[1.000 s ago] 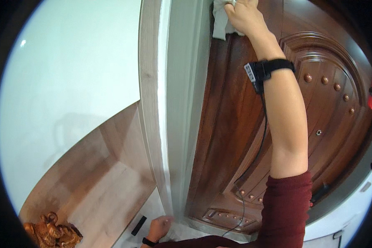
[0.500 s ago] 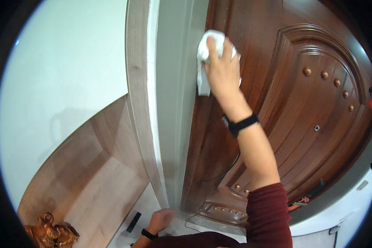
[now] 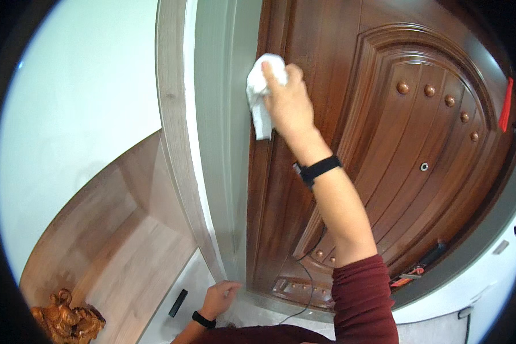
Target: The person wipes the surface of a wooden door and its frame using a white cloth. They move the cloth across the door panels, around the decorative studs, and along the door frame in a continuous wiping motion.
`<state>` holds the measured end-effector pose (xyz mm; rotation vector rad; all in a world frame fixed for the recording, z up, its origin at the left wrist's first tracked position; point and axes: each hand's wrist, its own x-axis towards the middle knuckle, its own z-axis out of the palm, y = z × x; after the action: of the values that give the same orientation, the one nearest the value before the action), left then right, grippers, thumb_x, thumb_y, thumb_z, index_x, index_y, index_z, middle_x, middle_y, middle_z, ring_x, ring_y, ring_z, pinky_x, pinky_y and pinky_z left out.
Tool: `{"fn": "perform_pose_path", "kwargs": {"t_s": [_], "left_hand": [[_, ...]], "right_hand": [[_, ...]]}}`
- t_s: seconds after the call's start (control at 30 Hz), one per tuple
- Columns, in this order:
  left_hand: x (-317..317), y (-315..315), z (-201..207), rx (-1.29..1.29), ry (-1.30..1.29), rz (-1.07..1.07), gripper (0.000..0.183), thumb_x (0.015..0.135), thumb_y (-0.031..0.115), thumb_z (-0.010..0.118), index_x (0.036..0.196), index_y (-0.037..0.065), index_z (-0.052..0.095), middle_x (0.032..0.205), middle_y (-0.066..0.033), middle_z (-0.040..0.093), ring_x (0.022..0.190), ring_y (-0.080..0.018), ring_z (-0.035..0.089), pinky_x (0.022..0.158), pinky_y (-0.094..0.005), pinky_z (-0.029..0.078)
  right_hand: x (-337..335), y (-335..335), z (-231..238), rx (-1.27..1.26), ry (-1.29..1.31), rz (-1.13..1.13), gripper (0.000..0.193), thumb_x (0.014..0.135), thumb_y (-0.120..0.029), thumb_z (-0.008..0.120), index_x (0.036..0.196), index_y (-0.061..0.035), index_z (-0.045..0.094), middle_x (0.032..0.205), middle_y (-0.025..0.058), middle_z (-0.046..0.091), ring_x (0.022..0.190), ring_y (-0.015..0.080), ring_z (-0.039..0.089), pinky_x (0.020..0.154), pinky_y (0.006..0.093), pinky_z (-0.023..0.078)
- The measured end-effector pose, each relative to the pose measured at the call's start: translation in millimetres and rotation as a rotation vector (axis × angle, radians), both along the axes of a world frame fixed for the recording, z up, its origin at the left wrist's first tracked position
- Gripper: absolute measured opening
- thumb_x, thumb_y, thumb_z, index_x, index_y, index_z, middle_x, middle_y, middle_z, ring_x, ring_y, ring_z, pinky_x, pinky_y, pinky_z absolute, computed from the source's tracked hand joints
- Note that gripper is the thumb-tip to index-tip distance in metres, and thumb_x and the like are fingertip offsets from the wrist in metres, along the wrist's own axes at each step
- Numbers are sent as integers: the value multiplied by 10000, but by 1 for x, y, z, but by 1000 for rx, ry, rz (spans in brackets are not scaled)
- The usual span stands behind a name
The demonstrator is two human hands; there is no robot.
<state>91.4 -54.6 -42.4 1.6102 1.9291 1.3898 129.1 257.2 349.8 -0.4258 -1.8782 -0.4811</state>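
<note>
My right hand (image 3: 290,106) is closed on a white cloth (image 3: 261,120), pressing it on the left border of a brown panelled wooden door (image 3: 321,51). One end of the cloth hangs below my fingers. The cloth overlaps the line where the door meets the grey-green door frame (image 3: 221,114). A black band circles my right wrist. Low in the view, my left hand (image 3: 218,299) hovers near the foot of the frame, fingers loosely stretched and nothing in them.
A carved wooden figure (image 3: 69,321) stands on a wooden shelf (image 3: 132,258) at lower left. Beside it lies a black bar-shaped object (image 3: 179,303). A thin dark cable (image 3: 312,286) runs down by the door. A red tassel (image 3: 506,106) hangs at far right.
The view has shifted, so the door sits farther left in it. My right hand and the cloth have slid down the door border. My left hand shows more sharply.
</note>
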Motion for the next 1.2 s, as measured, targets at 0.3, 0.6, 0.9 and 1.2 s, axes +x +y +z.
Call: {"fn": "perform_pose_path", "kwargs": {"t_s": [0.3,0.6,0.9,1.2], "left_hand": [[-24,32,51,226,25,143,361,839,7,662,1197,39,629,1221,-164,627,1043,-317,642,915,-398,514],[-37,86,119,448,270,290,811,785,-40,677,1522,20,345,1594,-249,239,1462,-418,288,1194,-476,268],[-63,111,134,435,122,150,990,763,-29,712,1599,11,184,1661,-273,60,1531,-416,164,1214,-458,229],[-54,107,143,372,209,238,959,779,20,722,1591,10,211,1638,-301,87,1507,-455,195,1204,-487,259]], "right_hand": [[24,-19,-121,-232,-323,66,720,765,-29,742,1429,-218,539,1287,244,461,1104,418,585,906,437,570],[9,-3,-1,-30,-38,87,608,854,-45,713,1413,-218,544,1385,277,430,1161,451,606,941,453,570],[35,-11,-71,-129,-399,72,612,807,-87,758,1379,-235,599,1290,197,500,1047,359,652,851,412,595],[31,1,30,126,-12,-60,642,814,-177,746,1417,-264,542,1307,182,544,1129,346,603,939,490,488]]}}
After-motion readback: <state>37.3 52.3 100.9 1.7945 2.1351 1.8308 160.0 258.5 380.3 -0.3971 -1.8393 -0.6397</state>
